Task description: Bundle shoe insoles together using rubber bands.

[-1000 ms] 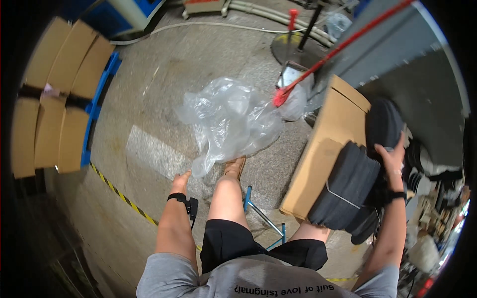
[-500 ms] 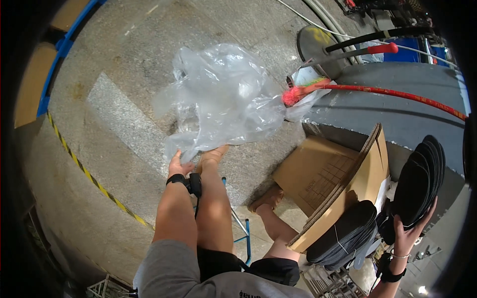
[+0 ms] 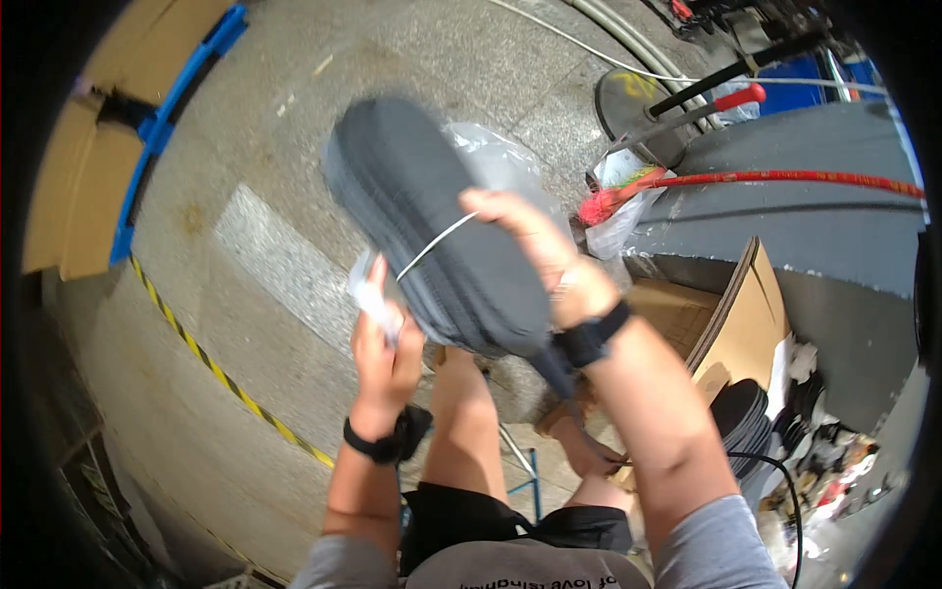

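A thick bundle of black shoe insoles (image 3: 422, 196), bound by a thin white band, is tilted in front of me and somewhat smeared by motion. My right hand (image 3: 540, 245) grips its right side, thumb on top near the band. Beneath and behind the bundle lies a clear plastic bag (image 3: 500, 152), mostly hidden by it. At the bundle's lower left edge, my left hand (image 3: 385, 348) pinches a crumpled edge of that bag.
An open cardboard box (image 3: 751, 314) stands to my right, with more black insoles (image 3: 738, 410) beside it. A red-handled brush (image 3: 613, 204) and a round metal base (image 3: 633, 113) are farther off. Cardboard boxes (image 3: 98, 196) sit behind a blue frame (image 3: 162, 147) at left.
My right hand has brought a bundle of insoles from the far right to the middle, over the plastic bag. My left hand has stayed at the bag's near edge.
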Demonstrator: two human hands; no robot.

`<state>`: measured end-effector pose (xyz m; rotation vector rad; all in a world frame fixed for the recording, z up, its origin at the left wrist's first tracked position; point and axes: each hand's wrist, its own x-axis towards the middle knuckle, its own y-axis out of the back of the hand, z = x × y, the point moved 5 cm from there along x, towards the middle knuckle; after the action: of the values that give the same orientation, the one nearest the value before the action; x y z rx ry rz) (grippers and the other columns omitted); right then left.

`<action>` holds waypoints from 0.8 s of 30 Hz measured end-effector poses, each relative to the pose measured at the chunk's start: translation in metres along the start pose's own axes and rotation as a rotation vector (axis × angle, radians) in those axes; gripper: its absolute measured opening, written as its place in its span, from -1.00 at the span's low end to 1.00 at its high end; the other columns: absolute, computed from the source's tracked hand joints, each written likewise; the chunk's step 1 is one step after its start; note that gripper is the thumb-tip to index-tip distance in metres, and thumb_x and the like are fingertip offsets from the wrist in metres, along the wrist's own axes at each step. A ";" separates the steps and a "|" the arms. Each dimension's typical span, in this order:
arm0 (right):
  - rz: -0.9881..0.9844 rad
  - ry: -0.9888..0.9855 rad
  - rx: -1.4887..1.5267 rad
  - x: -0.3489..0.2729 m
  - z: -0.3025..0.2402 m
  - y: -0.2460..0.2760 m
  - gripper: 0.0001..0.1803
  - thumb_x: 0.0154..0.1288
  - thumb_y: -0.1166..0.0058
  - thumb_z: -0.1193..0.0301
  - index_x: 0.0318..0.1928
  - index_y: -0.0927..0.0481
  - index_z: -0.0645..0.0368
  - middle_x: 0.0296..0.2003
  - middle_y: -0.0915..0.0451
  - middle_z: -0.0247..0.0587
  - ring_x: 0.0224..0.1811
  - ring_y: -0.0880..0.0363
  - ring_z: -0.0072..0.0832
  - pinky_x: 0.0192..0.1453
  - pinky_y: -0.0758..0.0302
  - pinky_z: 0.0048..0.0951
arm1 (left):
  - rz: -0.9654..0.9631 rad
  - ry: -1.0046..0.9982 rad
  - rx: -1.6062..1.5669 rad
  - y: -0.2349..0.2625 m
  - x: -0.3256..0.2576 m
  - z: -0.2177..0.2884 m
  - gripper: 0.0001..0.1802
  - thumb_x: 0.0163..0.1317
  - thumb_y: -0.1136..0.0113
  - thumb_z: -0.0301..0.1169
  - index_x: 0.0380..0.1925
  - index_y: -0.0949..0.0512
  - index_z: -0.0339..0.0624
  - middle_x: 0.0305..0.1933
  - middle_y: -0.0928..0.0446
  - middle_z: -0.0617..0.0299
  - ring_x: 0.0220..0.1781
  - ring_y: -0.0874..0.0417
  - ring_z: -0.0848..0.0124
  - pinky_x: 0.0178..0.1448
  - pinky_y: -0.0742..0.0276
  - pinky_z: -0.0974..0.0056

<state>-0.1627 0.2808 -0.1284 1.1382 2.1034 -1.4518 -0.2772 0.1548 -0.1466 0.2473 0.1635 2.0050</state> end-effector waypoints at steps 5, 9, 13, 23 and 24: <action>0.171 -0.364 -0.116 0.021 0.117 0.071 -0.57 -0.01 -0.16 0.07 -0.20 -0.51 0.07 -0.28 -0.55 -0.33 -0.31 -0.52 -0.53 -0.15 -0.42 -0.53 | 0.062 0.034 -0.230 0.044 -0.028 0.042 -0.41 0.00 0.02 -0.65 0.14 -0.21 -0.41 -0.55 -0.21 0.34 -0.51 -0.24 0.58 -0.36 -0.27 0.50; 0.292 -0.563 -0.340 -0.032 0.148 0.128 -0.55 -0.07 -0.16 0.07 -0.21 -0.55 0.09 -0.33 -0.59 -0.31 -0.37 -0.55 -0.50 -0.26 -0.47 -0.54 | -0.427 -0.227 0.108 0.004 -0.044 0.085 -0.48 -0.02 -0.02 -0.64 0.05 -0.37 -0.31 -0.45 -0.36 0.29 -0.45 -0.37 0.47 -0.38 -0.35 0.37; 0.166 -0.551 -0.499 -0.065 0.118 0.107 -0.35 -0.18 -0.19 -0.06 -0.10 -0.53 0.10 -0.15 -0.54 -0.19 -0.16 -0.51 -0.44 -0.03 -0.41 -0.41 | -0.964 -0.452 -0.293 -0.075 -0.089 0.160 -0.41 -0.08 0.02 -0.62 0.08 -0.34 -0.23 -0.21 -0.52 0.02 -0.26 -0.56 0.14 -0.22 -0.47 0.21; 0.917 0.030 -0.965 -0.103 0.099 0.136 0.02 -0.04 -0.11 0.10 0.27 0.17 0.31 0.07 -0.22 0.40 0.15 -0.24 0.07 0.21 -0.22 -0.20 | -1.348 -0.538 -0.308 -0.084 -0.151 0.232 -0.34 -0.21 0.01 -0.68 0.07 -0.37 -0.26 -0.66 -0.25 0.24 -0.61 -0.34 0.41 -0.46 -0.27 0.31; 0.914 0.039 -1.070 -0.105 0.102 0.145 -0.03 -0.02 -0.09 0.15 0.27 0.14 0.32 0.07 -0.22 0.39 0.14 -0.24 0.05 0.20 -0.23 -0.20 | -1.261 -0.494 -0.273 -0.077 -0.146 0.229 -0.32 -0.18 -0.02 -0.64 0.11 -0.31 -0.25 -0.46 -0.37 0.19 -0.46 -0.43 0.38 -0.31 -0.34 0.28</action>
<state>-0.0019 0.1682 -0.1917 1.2941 1.5547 0.1285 -0.0924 0.0578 0.0428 0.3379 -0.2327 0.6661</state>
